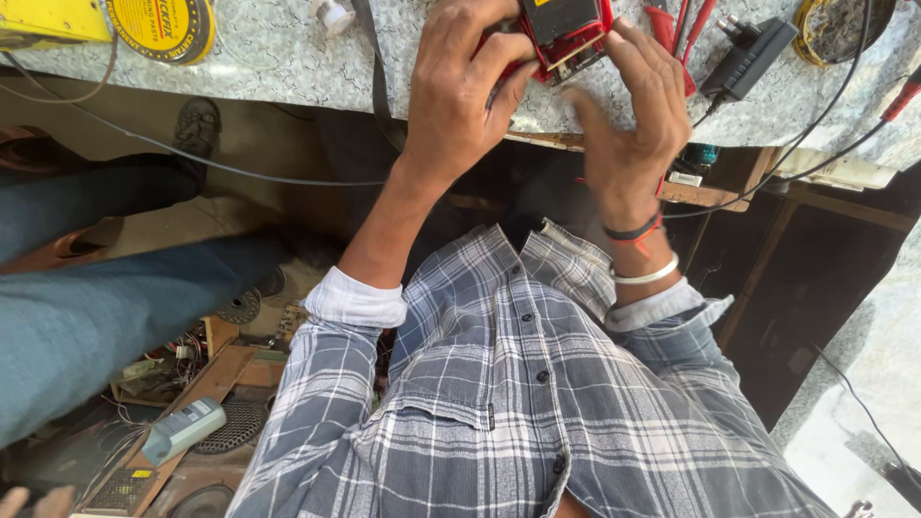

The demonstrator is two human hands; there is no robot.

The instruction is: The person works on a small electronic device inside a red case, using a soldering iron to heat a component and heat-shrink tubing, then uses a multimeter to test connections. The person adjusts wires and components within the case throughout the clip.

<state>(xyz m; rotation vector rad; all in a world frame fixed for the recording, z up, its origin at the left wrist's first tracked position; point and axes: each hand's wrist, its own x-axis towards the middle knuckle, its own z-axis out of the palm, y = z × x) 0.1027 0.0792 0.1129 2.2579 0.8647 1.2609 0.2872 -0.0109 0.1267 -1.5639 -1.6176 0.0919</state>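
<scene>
Right at the near edge of the speckled stone bench sits a small red electronic device with a dark face, and both hands are on it. The left hand wraps over its left side, fingers curled across the top and thumb pressed against the red casing, so it is clamped on the device. The right hand stands at the device's right side with the fingers loosely spread; the fingertips touch the red edge, though whether they truly pinch it I cannot tell. On that wrist sit a red-and-black thread band and a pale metal bangle.

Just right of the device lie red-handled pliers, and beyond them a black power adapter with its cable trailing off the bench. A dark strap runs down over the bench edge beside the left hand. At the far left stand a round yellow tin and a yellow box.

Below, the person wears a grey plaid shirt. Another person's leg in blue trousers stretches in from the left, above a grey handheld unit among floor clutter.
</scene>
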